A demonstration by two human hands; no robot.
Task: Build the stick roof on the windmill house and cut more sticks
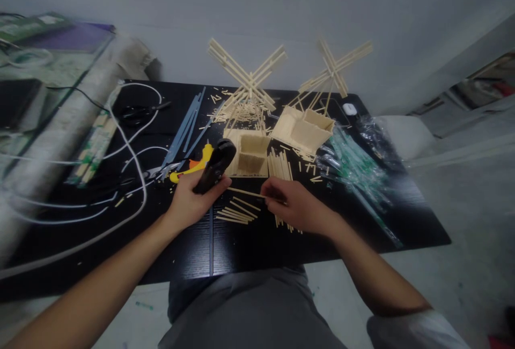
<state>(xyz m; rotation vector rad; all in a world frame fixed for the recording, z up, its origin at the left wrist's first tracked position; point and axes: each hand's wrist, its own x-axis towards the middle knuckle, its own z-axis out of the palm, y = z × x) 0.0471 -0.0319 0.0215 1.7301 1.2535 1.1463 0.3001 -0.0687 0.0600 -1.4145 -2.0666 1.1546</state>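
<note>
My left hand (193, 201) is closed around a black tool (217, 162), thick and rounded at its upper end; its exact kind is unclear. A thin wooden stick (246, 192) spans the gap between my hands, its right end pinched in the fingers of my right hand (295, 204). Several cut sticks (237, 214) lie below it, and a row of longer sticks (280, 164) runs under my right hand. Just beyond stands a wooden-stick windmill model (252, 150) with crossed blades. A yellow glue gun (197, 164) rests behind my left hand, partly hidden.
A second windmill model (303, 126) stands at the back right. Plastic wrapping with green parts (354, 161) covers the table's right side. Blue-grey strips (187, 124), black-handled scissors (139, 113) and looping white cables (139, 161) occupy the left. Stick scraps (241, 113) litter the back.
</note>
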